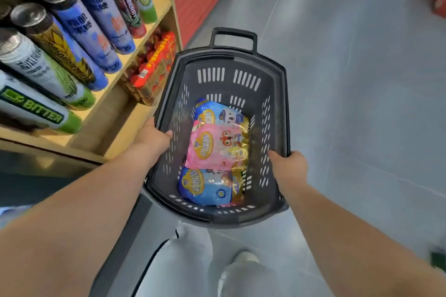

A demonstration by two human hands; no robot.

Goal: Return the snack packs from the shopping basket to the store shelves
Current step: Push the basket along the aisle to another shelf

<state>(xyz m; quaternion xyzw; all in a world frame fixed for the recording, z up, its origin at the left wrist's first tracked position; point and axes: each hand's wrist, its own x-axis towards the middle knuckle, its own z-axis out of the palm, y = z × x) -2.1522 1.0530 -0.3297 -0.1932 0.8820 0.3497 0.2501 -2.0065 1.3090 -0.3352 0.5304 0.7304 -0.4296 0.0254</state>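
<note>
Holding: our left hand (152, 137) and right hand (288, 164) clamp the side rims of the shopping basket (284, 94).
Snack packs (217, 149): several lie inside; we judge none returned yet.
Shelves (135, 55): near, on the left.

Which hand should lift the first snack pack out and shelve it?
Probably left: left hand grips the shopping basket rim beside the shelf; right hand, on the far rim, can carry it.
</note>
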